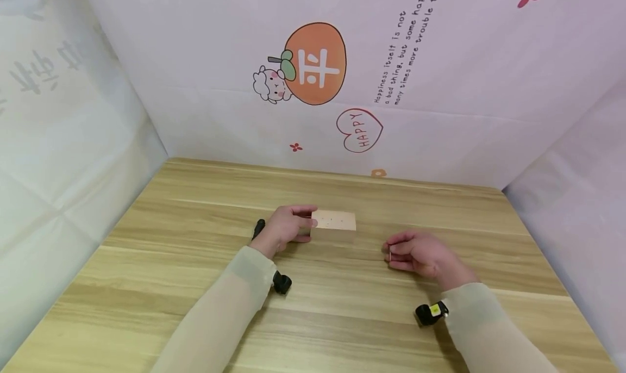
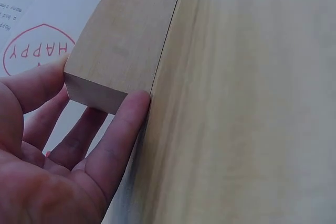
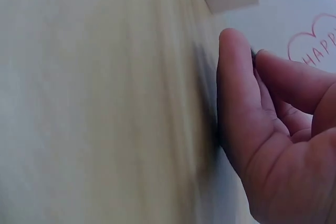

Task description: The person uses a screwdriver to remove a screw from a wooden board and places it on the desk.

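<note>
A pale wooden block [image 1: 335,221], with a few small dark dots on its top face, rests on the wooden table. My left hand [image 1: 285,227] grips its left end, thumb and fingers on opposite sides. In the left wrist view, the fingertips press the edges of the block [image 2: 123,35]. To the block's right, my right hand [image 1: 424,252] pinches a thin, short, pin-like piece [image 1: 389,253] between thumb and fingers. Most of that piece is hidden by the fingers, and I cannot tell its exact kind. The right wrist view shows the fingertips close together, with the block beyond them.
A black, handle-like object [image 1: 258,228] lies on the table [image 1: 342,318] behind the left hand, partly covered by it. Printed white cloth [image 1: 220,90] hangs behind the table's far edge and along both sides. Black wrist cameras sit below both hands.
</note>
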A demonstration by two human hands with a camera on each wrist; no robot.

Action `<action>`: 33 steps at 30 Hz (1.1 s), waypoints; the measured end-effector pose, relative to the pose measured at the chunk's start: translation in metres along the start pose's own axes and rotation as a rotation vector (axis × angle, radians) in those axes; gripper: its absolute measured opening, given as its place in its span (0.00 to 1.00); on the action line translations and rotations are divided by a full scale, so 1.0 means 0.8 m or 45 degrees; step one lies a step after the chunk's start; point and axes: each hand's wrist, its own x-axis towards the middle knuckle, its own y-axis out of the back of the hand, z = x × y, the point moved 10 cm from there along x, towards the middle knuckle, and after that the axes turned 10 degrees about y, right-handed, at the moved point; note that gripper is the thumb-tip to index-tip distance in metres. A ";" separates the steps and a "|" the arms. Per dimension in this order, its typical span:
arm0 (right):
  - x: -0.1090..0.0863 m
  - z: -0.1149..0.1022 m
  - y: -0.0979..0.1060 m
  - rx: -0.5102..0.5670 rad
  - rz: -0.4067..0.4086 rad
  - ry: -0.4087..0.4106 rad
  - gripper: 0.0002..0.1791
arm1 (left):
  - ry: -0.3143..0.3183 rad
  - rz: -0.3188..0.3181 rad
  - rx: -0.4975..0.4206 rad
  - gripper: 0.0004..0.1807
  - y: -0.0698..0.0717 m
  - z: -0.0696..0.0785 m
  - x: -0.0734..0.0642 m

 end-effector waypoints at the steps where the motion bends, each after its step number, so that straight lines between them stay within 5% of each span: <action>1: 0.001 0.002 -0.003 -0.009 0.009 -0.003 0.12 | 0.002 -0.005 -0.003 0.22 0.000 0.001 0.002; 21: 0.008 -0.003 -0.024 -0.236 0.112 0.043 0.14 | 0.032 -0.069 -0.042 0.24 -0.001 0.003 0.012; 33: 0.007 -0.008 -0.033 -0.220 0.081 0.060 0.15 | 0.027 -0.054 -0.040 0.23 0.000 0.003 0.011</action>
